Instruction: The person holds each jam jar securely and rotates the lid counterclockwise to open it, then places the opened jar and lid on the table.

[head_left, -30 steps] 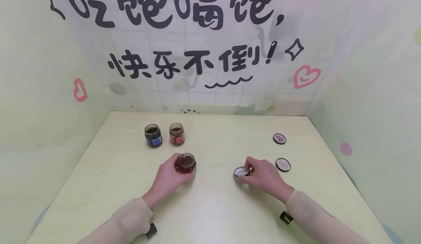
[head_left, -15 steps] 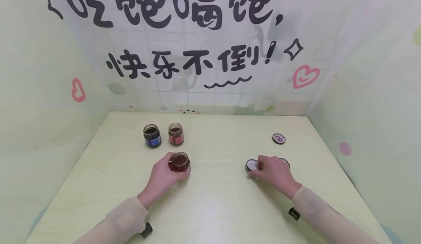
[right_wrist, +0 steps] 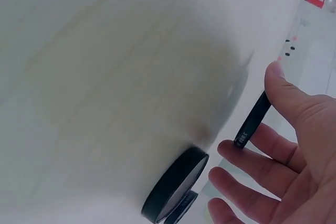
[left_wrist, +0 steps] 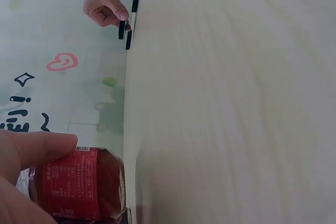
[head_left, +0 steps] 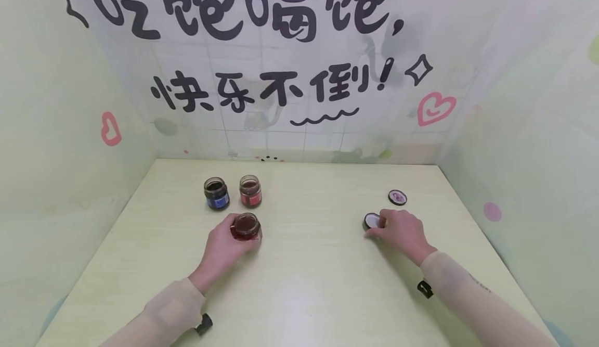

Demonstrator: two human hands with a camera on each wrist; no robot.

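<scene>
Fingers and thumb of my left hand (head_left: 220, 251) wrap an uncapped glass jar (head_left: 246, 226) with dark red contents. The left wrist view shows its red label (left_wrist: 71, 184), with the base close over the table. On the right, my right hand (head_left: 404, 236) pinches a black-rimmed jar lid (head_left: 372, 221) by its edge, pale inside facing up. That lid (right_wrist: 252, 121) is edge-on between thumb and fingers in the right wrist view, above the table. Beneath the hand lies another lid (right_wrist: 176, 184), hidden by the hand in the head view. A purple-stained lid (head_left: 397, 197) lies just behind.
Two more uncapped jars stand at the back left: a blue-labelled jar (head_left: 217, 194) and a red-labelled jar (head_left: 250, 191), just behind my left hand. Printed walls enclose the pale wooden table (head_left: 299, 284) at the back and both sides.
My left hand has moved left and slightly back with the jar. My right hand has carried its lid right and back, now covering the nearer lid on the table.
</scene>
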